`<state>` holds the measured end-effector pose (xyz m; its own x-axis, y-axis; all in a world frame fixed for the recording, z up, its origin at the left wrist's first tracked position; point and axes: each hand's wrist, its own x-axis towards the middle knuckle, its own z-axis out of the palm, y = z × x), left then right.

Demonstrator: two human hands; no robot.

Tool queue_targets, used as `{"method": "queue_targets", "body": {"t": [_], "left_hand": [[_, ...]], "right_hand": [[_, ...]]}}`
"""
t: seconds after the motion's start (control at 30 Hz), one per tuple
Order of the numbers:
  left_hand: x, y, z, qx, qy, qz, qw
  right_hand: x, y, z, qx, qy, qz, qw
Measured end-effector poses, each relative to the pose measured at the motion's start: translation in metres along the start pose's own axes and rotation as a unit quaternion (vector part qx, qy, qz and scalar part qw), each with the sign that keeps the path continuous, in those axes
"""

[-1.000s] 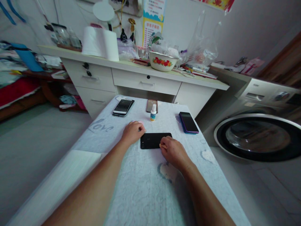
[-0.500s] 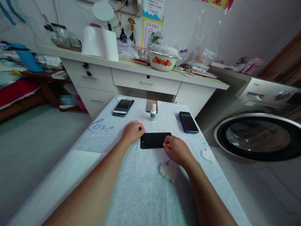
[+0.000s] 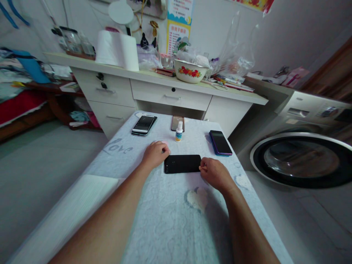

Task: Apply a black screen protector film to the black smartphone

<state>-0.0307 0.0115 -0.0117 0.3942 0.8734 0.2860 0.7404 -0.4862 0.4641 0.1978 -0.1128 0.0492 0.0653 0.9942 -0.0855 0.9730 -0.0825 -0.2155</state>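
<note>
A black smartphone (image 3: 183, 164) lies flat and crosswise on the cloth-covered table. My left hand (image 3: 155, 154) is closed at its upper left corner, fingers curled and touching the edge. At the phone's right end my right hand (image 3: 216, 172) is closed in a pinch; whatever sits between the fingertips is hidden or too small to make out. Just beyond the phone stands a small white spray bottle (image 3: 179, 132) with a blue and yellow label. A bit of something pink (image 3: 164, 142) shows behind my left hand.
Stacked phones (image 3: 143, 124) lie at the far left of the table (image 3: 165, 220), others (image 3: 220, 143) at the right. A gold-brown phone or case (image 3: 174, 123) lies behind the bottle. A cluttered white desk (image 3: 110, 86) stands beyond; a washing machine (image 3: 299, 146) is on the right.
My right hand has slid right along the phone, from over its right part to its right end. My left hand and the phone stay where they were.
</note>
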Motion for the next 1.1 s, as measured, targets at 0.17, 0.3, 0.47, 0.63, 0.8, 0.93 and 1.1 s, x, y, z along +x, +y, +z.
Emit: {"method": "queue_targets", "body": {"t": [0.17,0.3,0.47,0.63,0.8,0.93,1.1], "left_hand": [[0.000,0.001,-0.001,0.003,-0.003,-0.007,1.000],[0.000,0.000,0.000,0.006,-0.002,-0.008,1.000],[0.000,0.001,-0.001,0.005,0.000,-0.007,1.000],[0.000,0.002,-0.002,-0.003,0.000,-0.004,1.000],[0.000,0.003,-0.002,-0.004,0.002,-0.001,1.000],[0.000,0.002,-0.001,-0.003,0.003,-0.003,1.000],[0.000,0.002,-0.002,-0.007,0.000,-0.006,1.000]], "right_hand": [[0.000,-0.003,0.001,-0.010,0.006,-0.008,1.000],[-0.001,-0.012,0.003,-0.008,0.007,-0.027,1.000],[-0.002,-0.025,0.009,-0.003,0.011,-0.051,0.999],[-0.004,-0.035,0.015,0.007,0.019,-0.081,0.996],[-0.005,-0.041,0.017,0.011,0.018,-0.103,0.994],[-0.005,-0.038,0.014,0.018,0.009,-0.106,0.994],[-0.002,-0.026,0.011,0.035,0.004,-0.097,0.995]]}}
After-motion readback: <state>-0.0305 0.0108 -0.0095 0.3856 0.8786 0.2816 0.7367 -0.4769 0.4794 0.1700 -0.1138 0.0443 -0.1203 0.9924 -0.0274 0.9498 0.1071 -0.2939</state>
